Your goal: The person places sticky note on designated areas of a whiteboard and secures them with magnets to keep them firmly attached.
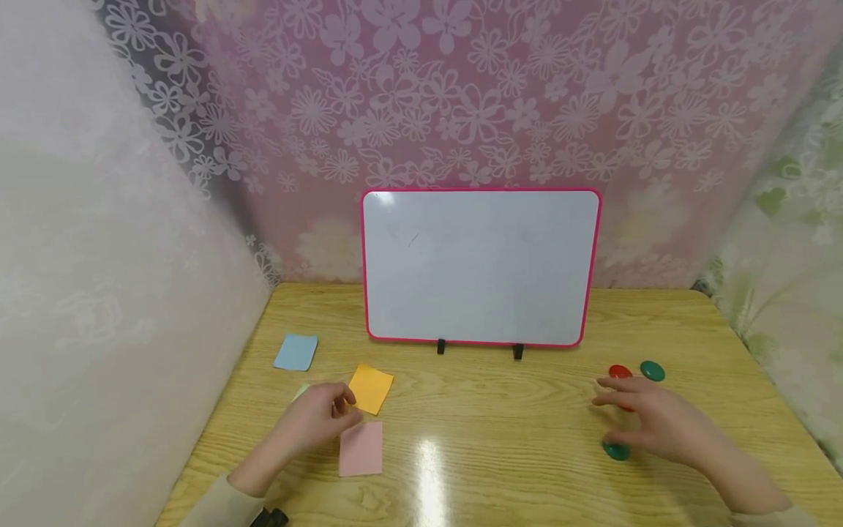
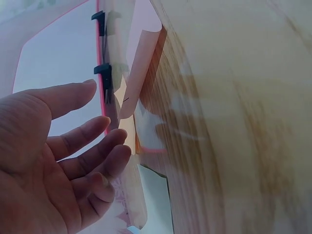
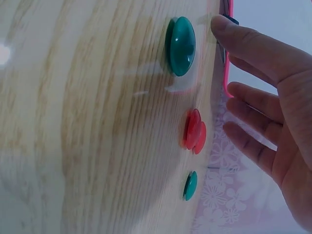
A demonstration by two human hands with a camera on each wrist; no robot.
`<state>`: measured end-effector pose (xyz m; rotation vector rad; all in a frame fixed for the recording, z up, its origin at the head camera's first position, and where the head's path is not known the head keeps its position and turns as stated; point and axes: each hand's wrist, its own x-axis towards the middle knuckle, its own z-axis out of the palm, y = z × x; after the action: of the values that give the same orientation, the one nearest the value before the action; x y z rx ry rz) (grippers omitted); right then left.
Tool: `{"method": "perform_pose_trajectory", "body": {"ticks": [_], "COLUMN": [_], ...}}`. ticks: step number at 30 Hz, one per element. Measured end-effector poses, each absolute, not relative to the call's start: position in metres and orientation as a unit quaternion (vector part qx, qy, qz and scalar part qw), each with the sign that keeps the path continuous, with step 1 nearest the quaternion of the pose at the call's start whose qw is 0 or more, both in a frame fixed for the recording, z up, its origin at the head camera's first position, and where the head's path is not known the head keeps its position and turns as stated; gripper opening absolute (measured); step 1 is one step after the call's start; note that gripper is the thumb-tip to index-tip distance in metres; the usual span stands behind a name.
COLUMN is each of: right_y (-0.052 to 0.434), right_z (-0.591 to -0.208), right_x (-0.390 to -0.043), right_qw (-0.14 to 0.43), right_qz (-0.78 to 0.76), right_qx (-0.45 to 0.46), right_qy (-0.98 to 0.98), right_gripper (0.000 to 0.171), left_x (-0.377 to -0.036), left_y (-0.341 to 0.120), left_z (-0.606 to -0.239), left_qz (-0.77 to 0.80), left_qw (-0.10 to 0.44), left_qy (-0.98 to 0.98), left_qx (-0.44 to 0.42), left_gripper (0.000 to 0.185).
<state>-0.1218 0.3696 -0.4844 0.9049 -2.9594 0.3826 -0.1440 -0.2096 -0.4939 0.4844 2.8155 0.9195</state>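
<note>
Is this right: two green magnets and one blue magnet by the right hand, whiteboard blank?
Nearly. The magnet between the two green magnets is red, not blue; the head and right wrist views both show it. They do lie by the right hand, and the whiteboard is essentially blank.

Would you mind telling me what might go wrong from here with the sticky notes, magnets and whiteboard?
The whiteboard stands only on two small black clips; a push from a magnet could tip it back.
The round magnets lie flat on the glossy wooden table by the right hand, so they may slide when pinched.
The left hand hovers over overlapping notes, so the orange note or the pink note could lift or crease together.
</note>
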Motion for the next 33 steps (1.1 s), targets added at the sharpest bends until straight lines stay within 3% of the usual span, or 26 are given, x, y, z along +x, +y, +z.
{"method": "perform_pose_trajectory", "body": {"ticks": [10, 33], "right_y": [0.373, 0.380], "right_z": [-0.483, -0.494], "right_x": [-0.114, -0.105], "right_qw": [-0.015, -0.067], "right_qz": [0.115, 0.110], "right_qx": [0.288, 0.271], "right_qy": [-0.950, -0.954], "right_gripper": [0.052, 0.039], "left_x": [-0.139, -0.130], "left_y": [-0.212, -0.214], "left_z": [-0.495, -0.498], "left_qz": [0.285, 0.252], "left_qw": [0.080, 0.095], "left_qy": [0.942, 0.950], "left_qx": [0.158, 0.161], "left_gripper": [0.018, 0.018]}}
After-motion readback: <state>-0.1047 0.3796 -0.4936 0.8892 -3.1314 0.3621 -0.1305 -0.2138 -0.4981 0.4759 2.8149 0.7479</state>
